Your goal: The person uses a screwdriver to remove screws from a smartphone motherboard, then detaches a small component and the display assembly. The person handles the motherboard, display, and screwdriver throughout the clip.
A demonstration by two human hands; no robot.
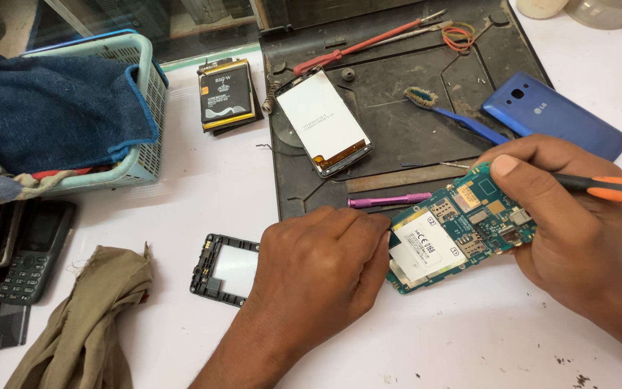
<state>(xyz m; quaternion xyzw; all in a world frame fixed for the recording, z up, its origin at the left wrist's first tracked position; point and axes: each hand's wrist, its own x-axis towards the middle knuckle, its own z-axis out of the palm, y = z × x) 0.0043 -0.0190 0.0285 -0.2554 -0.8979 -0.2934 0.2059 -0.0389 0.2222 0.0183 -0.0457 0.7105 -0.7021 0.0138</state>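
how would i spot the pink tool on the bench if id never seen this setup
Start at the dark work mat at the top of the white table. Along its near edge, just above the left hand, lies the pink tool, flat and pointing sideways. It is the only pink, slim metallic rod; the neighbouring tools are red, blue or orange.

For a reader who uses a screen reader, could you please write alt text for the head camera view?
Two bare hands work on an opened phone circuit board on a white table: the left hand steadies it, while the right hand holds an orange-handled screwdriver over it. A dark work mat behind carries a detached screen.
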